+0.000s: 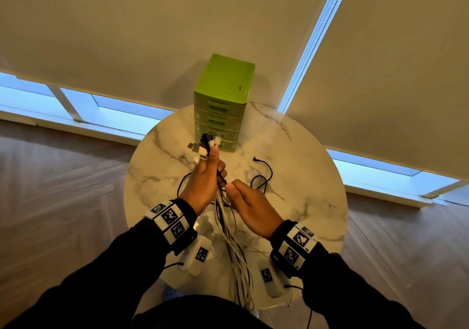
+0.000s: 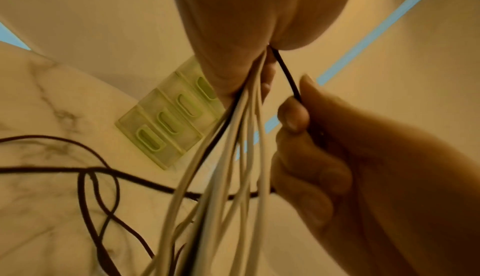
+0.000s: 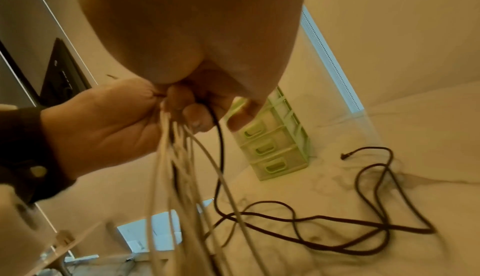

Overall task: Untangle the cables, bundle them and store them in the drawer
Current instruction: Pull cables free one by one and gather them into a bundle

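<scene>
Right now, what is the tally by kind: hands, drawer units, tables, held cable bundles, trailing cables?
Hands: 2 (left hand, right hand)
Green drawer unit: 1
Marble table: 1
Cable bundle, gripped by the left hand: 1
Black cable, pinched by the right hand: 1
Total: 6

Square coded markers on both wristbands (image 1: 170, 222), tiny characters beside them perhaps letters, too blurred to read

1. Head view looks steeply down from above onto the round surface (image 1: 304, 151).
2. Both wrist views look up close along the palms.
3. All three share the green drawer unit (image 1: 223, 92).
</scene>
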Motion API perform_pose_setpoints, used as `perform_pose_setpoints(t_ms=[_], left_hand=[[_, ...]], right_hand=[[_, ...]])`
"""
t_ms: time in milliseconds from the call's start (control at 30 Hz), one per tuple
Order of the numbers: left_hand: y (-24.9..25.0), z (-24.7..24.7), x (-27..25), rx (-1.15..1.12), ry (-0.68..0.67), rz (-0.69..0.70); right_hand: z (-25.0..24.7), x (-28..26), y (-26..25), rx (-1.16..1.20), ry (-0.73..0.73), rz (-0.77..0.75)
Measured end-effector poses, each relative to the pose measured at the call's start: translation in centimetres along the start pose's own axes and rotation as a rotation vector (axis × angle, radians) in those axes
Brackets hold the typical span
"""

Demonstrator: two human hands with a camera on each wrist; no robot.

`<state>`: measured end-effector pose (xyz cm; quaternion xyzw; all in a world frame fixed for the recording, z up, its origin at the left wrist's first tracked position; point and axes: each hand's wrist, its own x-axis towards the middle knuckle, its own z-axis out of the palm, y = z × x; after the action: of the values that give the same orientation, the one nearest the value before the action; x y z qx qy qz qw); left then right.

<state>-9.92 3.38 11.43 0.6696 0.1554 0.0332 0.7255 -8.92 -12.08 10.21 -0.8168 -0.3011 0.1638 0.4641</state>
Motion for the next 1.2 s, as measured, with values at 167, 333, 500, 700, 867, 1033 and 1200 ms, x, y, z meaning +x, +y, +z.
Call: perform_pose_setpoints(t_ms=[167, 333, 500, 700, 867, 1033, 1200], left_hand=[[0.0, -0.5, 0.5, -0.178, 0.029, 0.038], [3.2, -4.7, 2.9, -0.398, 0.183, 0.037], [6.3, -9.8, 3.9, -0.278, 0.237, 0.108], [3.4, -6.7, 2.0, -0.024, 0.191, 0.057], [1.0, -3.3, 1.0, -0.017, 0.16, -0.036], [1.2, -2.0, 0.6, 0.081, 0.203, -0.113], [1.2, -1.8, 0.6, -0.062, 0.204, -0.035]], right_hand=[[-1.1, 0.6, 2.1, 0.003, -0.23, 0.094], [-1.2, 0.0, 6.2, -0.171, -0.485, 0.219], [-3.2, -0.3, 10.9, -0.337, -0.468, 0.399], [-2.7, 5.1, 8.1, -0.095, 0.08, 0.248], [-0.3, 5.9, 1.5, -0.077, 0.03, 0.009], [1.3, 4.9, -0.6, -0.142, -0.114, -0.074], [0.9, 3.8, 0.2, -0.091, -0.21, -0.061]])
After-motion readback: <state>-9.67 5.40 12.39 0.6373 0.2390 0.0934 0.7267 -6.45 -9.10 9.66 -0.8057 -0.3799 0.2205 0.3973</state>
